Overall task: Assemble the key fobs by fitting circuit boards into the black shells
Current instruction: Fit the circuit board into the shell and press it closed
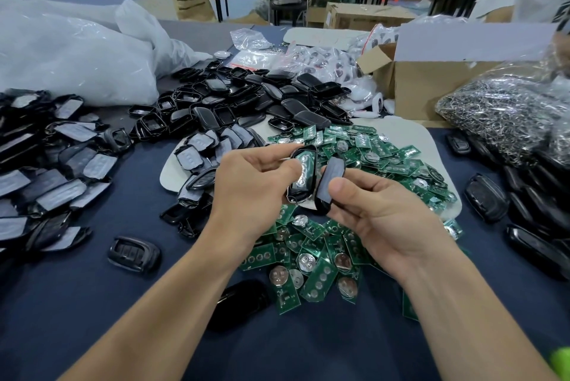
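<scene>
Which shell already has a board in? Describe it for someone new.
Start at the heap of green circuit boards mid-table. Over it, the left hand pinches a black shell. Unlike the other shell, held in the right hand beside it, this one shows a green board inside.

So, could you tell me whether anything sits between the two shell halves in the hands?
Nothing visible does: the cover in the right hand sits close beside the shell in the left hand, with nothing showing between them.
</scene>
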`<action>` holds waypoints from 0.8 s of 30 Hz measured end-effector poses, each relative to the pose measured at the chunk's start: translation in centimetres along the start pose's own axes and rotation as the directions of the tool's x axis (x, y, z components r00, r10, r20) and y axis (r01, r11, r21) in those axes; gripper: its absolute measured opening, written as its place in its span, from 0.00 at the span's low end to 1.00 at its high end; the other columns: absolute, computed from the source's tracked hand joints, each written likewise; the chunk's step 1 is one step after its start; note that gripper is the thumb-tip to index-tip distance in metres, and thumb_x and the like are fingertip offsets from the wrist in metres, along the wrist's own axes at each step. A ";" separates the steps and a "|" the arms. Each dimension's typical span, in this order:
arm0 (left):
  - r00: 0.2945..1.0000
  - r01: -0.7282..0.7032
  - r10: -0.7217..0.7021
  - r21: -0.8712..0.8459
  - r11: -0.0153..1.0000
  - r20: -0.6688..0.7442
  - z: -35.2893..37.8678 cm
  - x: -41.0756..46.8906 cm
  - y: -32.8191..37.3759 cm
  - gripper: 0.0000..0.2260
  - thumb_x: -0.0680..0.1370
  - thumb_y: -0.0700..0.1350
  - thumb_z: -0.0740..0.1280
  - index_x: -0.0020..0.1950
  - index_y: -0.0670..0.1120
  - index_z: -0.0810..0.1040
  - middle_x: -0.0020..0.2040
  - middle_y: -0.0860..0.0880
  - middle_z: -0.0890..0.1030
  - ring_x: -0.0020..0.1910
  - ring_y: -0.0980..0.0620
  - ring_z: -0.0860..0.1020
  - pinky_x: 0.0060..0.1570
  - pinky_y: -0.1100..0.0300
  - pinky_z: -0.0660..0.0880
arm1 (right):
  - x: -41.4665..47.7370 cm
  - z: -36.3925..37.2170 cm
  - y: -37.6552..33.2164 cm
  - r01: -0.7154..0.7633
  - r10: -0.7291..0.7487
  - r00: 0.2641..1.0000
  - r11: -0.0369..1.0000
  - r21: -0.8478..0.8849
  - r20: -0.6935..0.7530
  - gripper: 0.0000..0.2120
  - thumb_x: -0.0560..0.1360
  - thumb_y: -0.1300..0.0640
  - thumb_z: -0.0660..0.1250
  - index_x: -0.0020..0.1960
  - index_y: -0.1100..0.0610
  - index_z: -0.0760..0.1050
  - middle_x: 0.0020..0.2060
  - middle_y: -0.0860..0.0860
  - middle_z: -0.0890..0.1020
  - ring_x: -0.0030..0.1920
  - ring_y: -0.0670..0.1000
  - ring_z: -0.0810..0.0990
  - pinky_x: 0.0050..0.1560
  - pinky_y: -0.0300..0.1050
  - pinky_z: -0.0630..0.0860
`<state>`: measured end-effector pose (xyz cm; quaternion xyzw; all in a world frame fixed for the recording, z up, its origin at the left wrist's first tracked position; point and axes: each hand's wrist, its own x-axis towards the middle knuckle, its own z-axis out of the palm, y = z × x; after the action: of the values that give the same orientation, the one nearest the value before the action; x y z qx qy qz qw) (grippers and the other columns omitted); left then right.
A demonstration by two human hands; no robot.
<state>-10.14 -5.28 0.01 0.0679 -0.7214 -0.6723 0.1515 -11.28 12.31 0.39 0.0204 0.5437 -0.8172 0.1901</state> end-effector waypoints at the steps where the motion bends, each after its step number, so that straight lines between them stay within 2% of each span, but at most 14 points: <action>1: 1.000 -0.005 0.005 0.006 1.000 0.004 0.0 0.0 0.0 0.09 0.74 0.43 0.76 0.54 0.53 0.88 0.45 0.51 0.89 0.46 0.46 0.88 0.51 0.41 0.84 | 0.0 0.1 0.1 0.004 -0.004 1.000 1.000 0.003 0.001 0.28 0.52 0.56 0.82 0.52 0.62 0.85 0.50 0.59 0.88 0.45 0.53 0.88 0.51 0.45 0.85; 4: 1.000 -0.018 0.017 0.025 1.000 0.014 0.0 -0.1 -0.1 0.10 0.75 0.43 0.75 0.54 0.54 0.88 0.46 0.52 0.89 0.46 0.49 0.88 0.53 0.44 0.84 | -0.1 0.2 0.1 0.025 -0.025 1.000 1.000 -0.013 0.019 0.22 0.52 0.55 0.82 0.45 0.59 0.88 0.47 0.58 0.88 0.42 0.52 0.88 0.45 0.41 0.85; 10: 0.998 -0.039 0.037 0.041 0.998 0.057 0.2 -0.3 -0.1 0.11 0.75 0.42 0.76 0.54 0.56 0.88 0.47 0.52 0.89 0.47 0.50 0.88 0.53 0.45 0.84 | -0.3 0.4 0.3 0.112 -0.114 0.993 0.987 -0.112 -0.011 0.20 0.52 0.52 0.82 0.44 0.54 0.89 0.42 0.55 0.89 0.41 0.50 0.88 0.40 0.37 0.82; 13: 0.996 -0.052 0.046 0.079 0.995 0.077 0.1 -0.3 -0.3 0.12 0.76 0.43 0.76 0.55 0.57 0.88 0.49 0.53 0.89 0.49 0.52 0.88 0.53 0.46 0.84 | -0.3 0.7 0.4 0.167 -0.172 0.985 0.977 -0.134 -0.030 0.16 0.52 0.54 0.82 0.40 0.53 0.89 0.38 0.53 0.88 0.38 0.49 0.88 0.38 0.38 0.82; 17: 0.989 -0.083 0.068 0.111 0.990 0.130 0.4 -0.7 -0.4 0.13 0.78 0.41 0.76 0.56 0.58 0.87 0.48 0.57 0.89 0.47 0.58 0.87 0.48 0.55 0.85 | -0.6 1.1 0.8 0.252 -0.273 0.958 0.949 -0.191 -0.087 0.13 0.55 0.58 0.82 0.40 0.54 0.88 0.39 0.55 0.88 0.37 0.52 0.88 0.34 0.38 0.82; 19: 0.984 -0.036 0.028 0.038 0.999 0.177 0.8 -0.9 -0.3 0.12 0.80 0.39 0.73 0.57 0.56 0.87 0.49 0.55 0.89 0.49 0.56 0.87 0.46 0.55 0.86 | -0.5 1.0 0.9 0.273 -0.317 0.936 0.928 -0.253 -0.152 0.16 0.54 0.56 0.84 0.42 0.51 0.89 0.39 0.53 0.89 0.39 0.52 0.89 0.36 0.41 0.83; 22: 0.973 0.018 -0.011 -0.030 0.999 0.230 1.1 -1.0 -0.1 0.12 0.83 0.38 0.69 0.60 0.51 0.87 0.52 0.52 0.89 0.51 0.53 0.87 0.46 0.56 0.85 | -0.2 0.7 1.0 0.258 -0.380 0.891 0.875 -0.411 -0.249 0.20 0.53 0.50 0.87 0.44 0.45 0.88 0.39 0.48 0.89 0.42 0.49 0.89 0.46 0.49 0.84; 24: 0.970 0.037 -0.022 -0.060 0.998 0.240 1.3 -1.1 -0.2 0.13 0.83 0.36 0.68 0.59 0.51 0.87 0.51 0.51 0.89 0.51 0.52 0.87 0.46 0.56 0.85 | 0.0 0.5 1.2 0.256 -0.406 0.875 0.851 -0.459 -0.264 0.19 0.54 0.48 0.87 0.43 0.44 0.88 0.38 0.45 0.88 0.42 0.44 0.88 0.47 0.49 0.83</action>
<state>-9.47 -3.73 -0.35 -0.0077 -0.7116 -0.7004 0.0554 -10.74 11.46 -0.47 0.0301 0.7230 -0.6879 -0.0559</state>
